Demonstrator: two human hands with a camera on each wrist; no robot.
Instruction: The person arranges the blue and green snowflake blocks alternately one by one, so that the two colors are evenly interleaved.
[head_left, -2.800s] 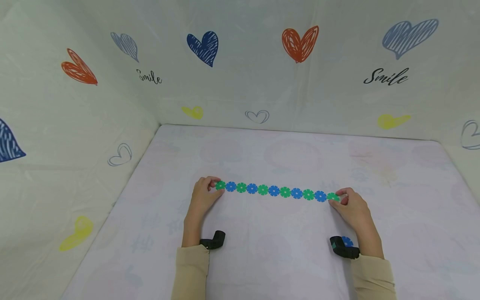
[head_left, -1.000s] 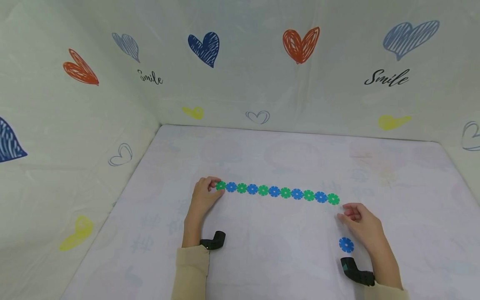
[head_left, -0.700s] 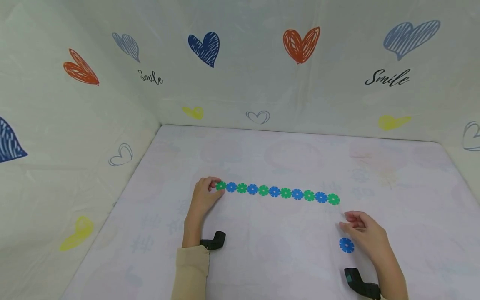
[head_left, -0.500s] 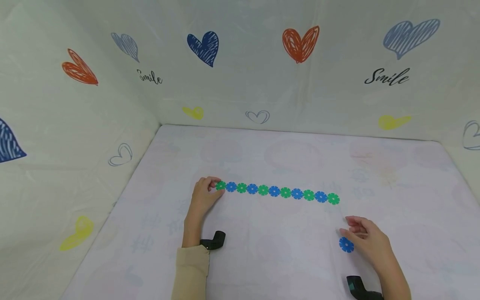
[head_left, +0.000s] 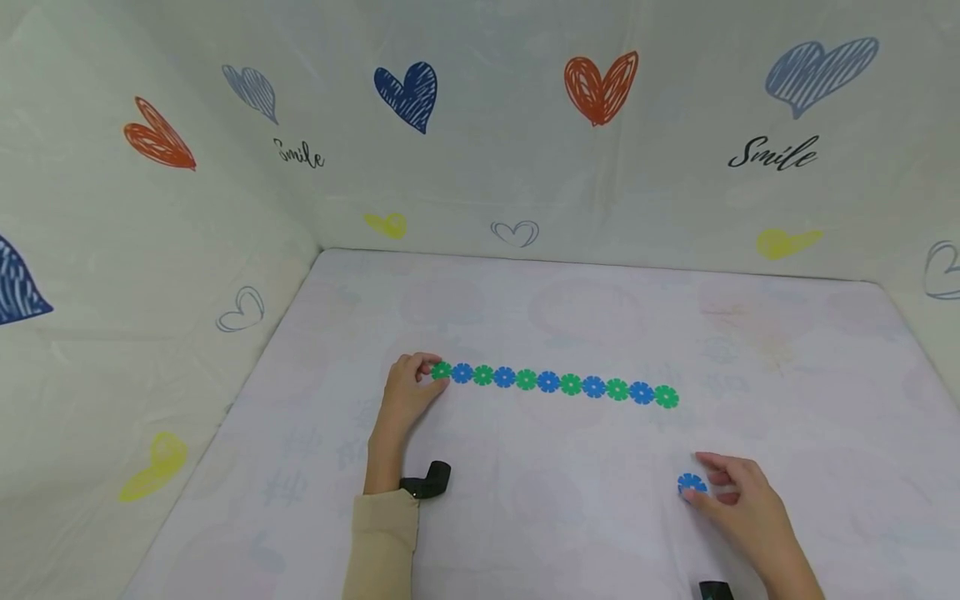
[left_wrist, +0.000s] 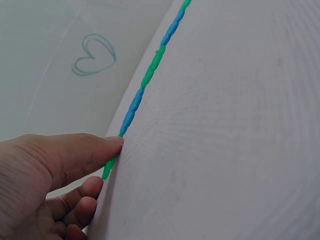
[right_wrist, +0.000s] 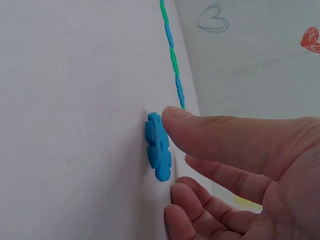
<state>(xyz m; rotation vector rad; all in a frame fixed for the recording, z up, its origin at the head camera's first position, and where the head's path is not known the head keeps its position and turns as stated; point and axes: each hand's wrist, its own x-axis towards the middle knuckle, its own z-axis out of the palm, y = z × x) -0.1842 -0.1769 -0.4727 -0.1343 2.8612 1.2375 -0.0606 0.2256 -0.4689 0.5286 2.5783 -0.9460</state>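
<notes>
Pale printed surface (head_left: pixel 525 517), heart-patterned walls behind. Chain (head_left: pixel 555 383) of eleven alternating green/blue discs lies assembled. Left hand (head_left: pixel 405 392) pinches its green end. Loose blue disc (head_left: pixel 690 483) well apart, unattached; right hand (head_left: pixel 738 500) closing thumb and fingers on it. Right wrist view shows thumb touching disc, grip incomplete; head view doesn't.

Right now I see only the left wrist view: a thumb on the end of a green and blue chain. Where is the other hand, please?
Observer: The right hand is apart from the chain, nearer the person, at a loose blue piece.
Operator: Does it hold that piece?
Observer: Its thumb touches the piece's edge, with the fingers close beside. I cannot tell if it is a firm pinch.
Operator: How long is the chain?
Observer: Eleven pieces, green at both ends. The left hand pinches one end and the other end lies free.
</notes>
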